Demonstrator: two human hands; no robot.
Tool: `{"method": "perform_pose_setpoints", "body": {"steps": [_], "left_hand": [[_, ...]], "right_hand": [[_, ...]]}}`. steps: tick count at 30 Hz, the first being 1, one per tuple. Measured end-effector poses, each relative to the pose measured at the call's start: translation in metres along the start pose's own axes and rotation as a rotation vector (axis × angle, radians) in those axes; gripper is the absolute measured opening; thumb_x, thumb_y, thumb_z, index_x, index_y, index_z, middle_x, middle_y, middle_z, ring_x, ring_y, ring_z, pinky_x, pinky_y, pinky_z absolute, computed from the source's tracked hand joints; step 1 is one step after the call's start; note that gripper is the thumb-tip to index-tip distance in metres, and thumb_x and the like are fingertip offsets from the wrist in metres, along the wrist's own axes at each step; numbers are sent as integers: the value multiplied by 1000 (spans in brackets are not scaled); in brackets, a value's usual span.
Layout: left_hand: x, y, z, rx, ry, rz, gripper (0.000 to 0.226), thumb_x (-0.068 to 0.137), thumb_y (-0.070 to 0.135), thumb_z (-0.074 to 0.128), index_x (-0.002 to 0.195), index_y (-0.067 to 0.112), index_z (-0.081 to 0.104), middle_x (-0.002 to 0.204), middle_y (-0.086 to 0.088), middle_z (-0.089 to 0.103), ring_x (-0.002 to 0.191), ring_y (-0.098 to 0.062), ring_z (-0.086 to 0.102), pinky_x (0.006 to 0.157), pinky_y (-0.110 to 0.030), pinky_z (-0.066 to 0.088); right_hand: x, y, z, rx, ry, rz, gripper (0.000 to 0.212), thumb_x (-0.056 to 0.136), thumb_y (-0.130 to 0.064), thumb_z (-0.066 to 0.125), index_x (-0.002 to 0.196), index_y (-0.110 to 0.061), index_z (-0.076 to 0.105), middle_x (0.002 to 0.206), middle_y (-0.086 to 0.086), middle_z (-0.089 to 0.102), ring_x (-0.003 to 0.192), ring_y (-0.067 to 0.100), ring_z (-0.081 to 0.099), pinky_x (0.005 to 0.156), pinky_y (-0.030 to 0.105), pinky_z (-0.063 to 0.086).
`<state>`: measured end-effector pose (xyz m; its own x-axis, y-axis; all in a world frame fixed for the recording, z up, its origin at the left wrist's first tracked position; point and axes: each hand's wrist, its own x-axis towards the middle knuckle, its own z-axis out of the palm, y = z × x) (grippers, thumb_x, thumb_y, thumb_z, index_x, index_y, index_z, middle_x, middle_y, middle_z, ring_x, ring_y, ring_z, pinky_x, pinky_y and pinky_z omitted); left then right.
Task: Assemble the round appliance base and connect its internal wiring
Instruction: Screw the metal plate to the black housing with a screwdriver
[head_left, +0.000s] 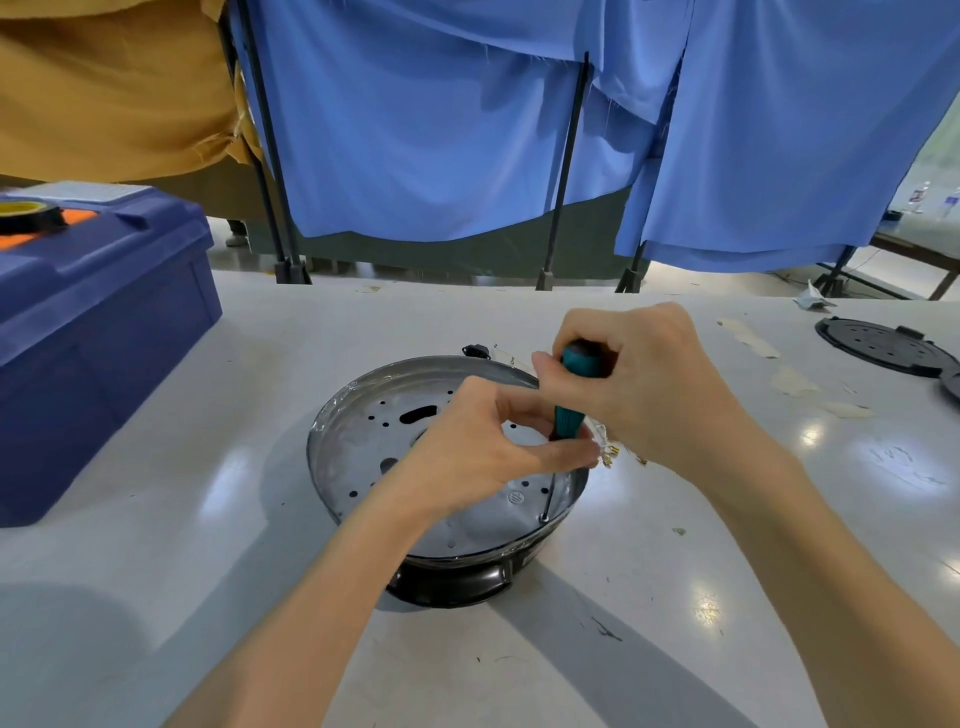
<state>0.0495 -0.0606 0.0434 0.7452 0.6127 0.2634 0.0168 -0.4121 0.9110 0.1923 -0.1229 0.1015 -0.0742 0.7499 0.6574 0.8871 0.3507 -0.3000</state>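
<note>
Head view, from where you stand: where is the round appliance base (363, 447) relative to the hands?

Right beneath them, mid-table (182, 545). The right hand (649, 379) is wrapped round the top of the screwdriver (566, 415), and the left hand (467, 452) pinches it lower down, near where the handle meets the shaft. The tip touches the base just inside the rim, at about 4 o'clock.

How does the base look?

It's a shallow, shiny metal pan with a raised rim. The floor is punched with small round holes and a few larger slots, and it sits on a dark body. The screwdriver handle is teal and black and leans slightly.

And the count?

One base, one screwdriver, two hands, both on the tool. There's one blue box (104, 322) at 10 o'clock with one tape roll (28, 215) on its lid. One black disc (878, 345) lies at 2 o'clock, with the edge of another beside it.
</note>
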Motion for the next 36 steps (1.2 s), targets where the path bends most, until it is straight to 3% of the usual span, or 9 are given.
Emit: {"method": "perform_pose_setpoints", "body": {"steps": [4,8,11,14,18,21,27,32,36], "left_hand": [[6,-4,7,-54,-8,27,13,86,24,73,92,14,78,89,4,77,95,-3,68,86,-3,39],[12,-10,4,-127,-134,24,19,91,26,67,104,15,76,102,1,76,107,-7,66,100,-26,40],[12,-14,5,-161,-173,31,25,94,29,62,112,14,72,113,-1,73,115,-11,63,106,-31,42],[11,-21,-5,-18,-236,-46,33,91,31,67,124,30,66,129,14,64,129,-3,51,110,-30,38],[9,-34,-15,532,-329,-230,62,89,32,68,140,52,39,154,35,16,145,7,-6,119,-45,-8],[10,-32,-10,644,-392,-245,59,94,29,62,143,48,35,157,31,-1,140,4,-27,110,-59,-24],[6,-29,2,831,-420,-350,52,102,30,46,149,43,28,161,18,-9,142,-8,-31,105,-71,-19],[-6,-26,15,944,-323,-372,50,103,23,41,151,25,29,161,9,-21,139,-10,-37,103,-71,-23],[-4,-22,5,927,-369,-292,43,99,26,53,141,22,47,163,12,-6,144,-8,-28,107,-66,-24]], "right_hand": [[0,1,4,-119,38,102,37,86,-24,68,60,-1,55,45,1,35,49,22,31,53,30,30],[-4,-4,8,-317,92,198,44,89,-38,61,60,-9,45,47,0,32,50,20,29,56,32,27],[-2,-7,9,-454,64,242,49,92,-48,51,60,-12,41,50,0,32,55,25,36,55,32,23],[0,-1,2,-356,24,203,54,91,-51,52,56,-11,40,46,1,31,52,24,33,52,33,27],[-3,5,-6,-154,-12,183,61,83,-63,54,61,-6,58,48,8,51,52,27,48,51,39,45],[-3,2,-7,-62,-39,186,60,79,-65,55,66,-7,65,52,10,59,52,25,57,55,41,51],[0,6,-13,85,-165,156,30,85,-39,64,80,-12,74,64,-1,67,61,16,64,54,28,53],[4,7,-15,148,-207,157,28,84,-39,69,102,-19,74,70,-8,65,58,8,66,56,24,58],[6,3,-23,245,-309,162,31,73,-48,68,84,-20,72,62,0,67,46,11,65,53,25,57]]}}
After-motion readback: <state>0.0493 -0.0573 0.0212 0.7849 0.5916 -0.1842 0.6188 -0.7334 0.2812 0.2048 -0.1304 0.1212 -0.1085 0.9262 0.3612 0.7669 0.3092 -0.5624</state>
